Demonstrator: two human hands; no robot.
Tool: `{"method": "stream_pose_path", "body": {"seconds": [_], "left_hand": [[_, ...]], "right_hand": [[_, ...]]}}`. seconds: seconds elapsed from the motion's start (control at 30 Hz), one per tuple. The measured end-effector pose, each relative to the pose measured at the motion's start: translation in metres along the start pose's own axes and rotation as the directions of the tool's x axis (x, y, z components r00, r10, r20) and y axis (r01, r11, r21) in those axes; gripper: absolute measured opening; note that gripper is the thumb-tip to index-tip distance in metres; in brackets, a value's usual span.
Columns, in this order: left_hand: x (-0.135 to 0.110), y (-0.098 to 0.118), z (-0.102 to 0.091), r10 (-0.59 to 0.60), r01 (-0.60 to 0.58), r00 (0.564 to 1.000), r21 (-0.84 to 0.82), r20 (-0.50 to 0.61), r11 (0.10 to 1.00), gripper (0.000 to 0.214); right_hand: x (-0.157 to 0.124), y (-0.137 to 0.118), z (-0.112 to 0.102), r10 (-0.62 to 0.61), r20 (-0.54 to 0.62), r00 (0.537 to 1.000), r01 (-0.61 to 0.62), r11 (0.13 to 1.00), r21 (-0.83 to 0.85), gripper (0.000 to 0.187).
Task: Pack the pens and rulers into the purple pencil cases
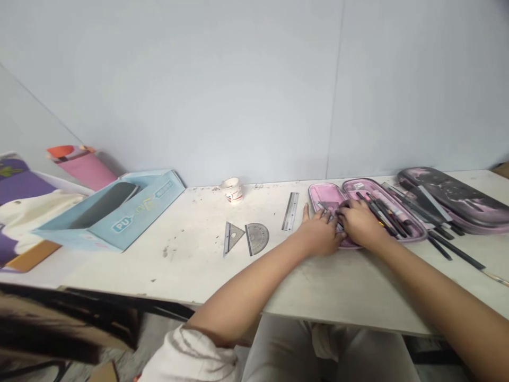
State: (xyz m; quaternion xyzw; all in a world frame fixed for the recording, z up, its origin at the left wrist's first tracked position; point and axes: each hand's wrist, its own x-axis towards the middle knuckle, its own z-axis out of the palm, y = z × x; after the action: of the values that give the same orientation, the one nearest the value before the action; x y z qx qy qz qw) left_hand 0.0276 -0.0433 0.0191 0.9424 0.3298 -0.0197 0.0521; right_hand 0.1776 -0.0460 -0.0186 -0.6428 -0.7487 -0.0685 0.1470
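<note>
A pink pencil case [318, 192] lies open on the white table [199, 265], with several dark pens and pencils [387, 215] in its right half. My left hand [318, 233] rests on the case's left end, thumb stretched out, fingertips pressed on something small inside. Beside it, my right hand [360, 223] curls over the middle of the case, its fingers bent down among the contents. What either hand grips is hidden.
A steel ruler [290, 211], a protractor [257, 237] and a set square [231, 236] lie left of the case. Further left lie a small paper cup [233, 190] and a light-blue box [115, 209]. A dark case lid [457, 199] and loose pencils [453, 249] lie at right.
</note>
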Motion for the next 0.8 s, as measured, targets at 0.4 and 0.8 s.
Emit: {"method": "stream_pose_path", "body": {"seconds": [0.4,0.8], "left_hand": [[-0.052,-0.043,-0.017,-0.155,0.014,0.959,-0.502,-0.239,0.865,0.053],[-0.146,-0.086,0.000,-0.574,0.163,0.819,-0.963,0.011,0.214,0.066]], "right_hand": [[0.010,-0.037,-0.037,0.164,0.030,0.986,-0.160,0.880,0.446,0.034],[0.041,-0.157,-0.030,0.031,0.514,0.857,-0.515,0.042,0.856,0.053]]}}
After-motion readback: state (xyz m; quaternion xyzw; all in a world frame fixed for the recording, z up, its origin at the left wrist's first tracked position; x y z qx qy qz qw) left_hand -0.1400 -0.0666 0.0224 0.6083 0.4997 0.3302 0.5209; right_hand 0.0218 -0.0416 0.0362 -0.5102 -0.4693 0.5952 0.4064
